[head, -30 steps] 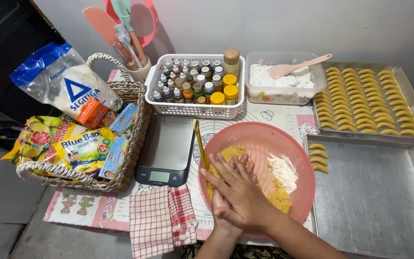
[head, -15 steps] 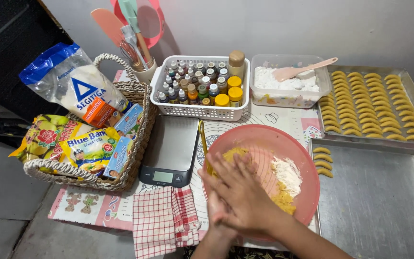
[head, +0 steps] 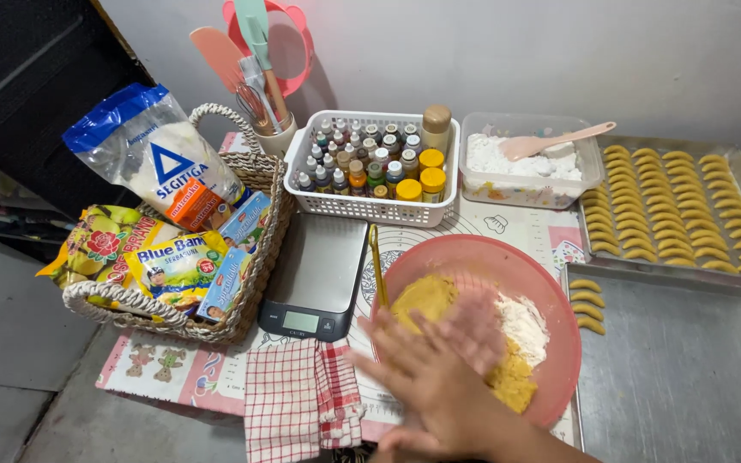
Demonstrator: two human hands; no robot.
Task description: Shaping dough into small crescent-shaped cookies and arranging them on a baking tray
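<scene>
At the far left, a woven basket (head: 250,283) is seen packed with a big flour bag (head: 152,163) and yellow packets (head: 173,266). Just behind it, a cup of spatulas and a whisk (head: 255,94) is stood against the wall. A digital scale (head: 315,274) is parked right beside the basket, and a red checked cloth (head: 298,403) is draped over the near table edge. Beyond the scale, a white crate of small colouring bottles (head: 370,167) is lined up. In the middle, a pink bowl (head: 551,300) is set on the mat, and yellow dough (head: 426,300) with a patch of white flour (head: 525,326) is held inside it. The left hand (head: 422,377) is spread wide, fingers fanned over the bowl's near rim, laid on top of the right hand (head: 478,330), which is blurred over the dough; whether dough is pinched between the palms cannot be told. Farther right, a clear tub of white powder (head: 525,163) with a pink spatula is seen. At the far right, a tray of yellow crescents (head: 675,206) is filled in rows, and a nearer steel tray (head: 679,369) is dotted with just a few crescents.
</scene>
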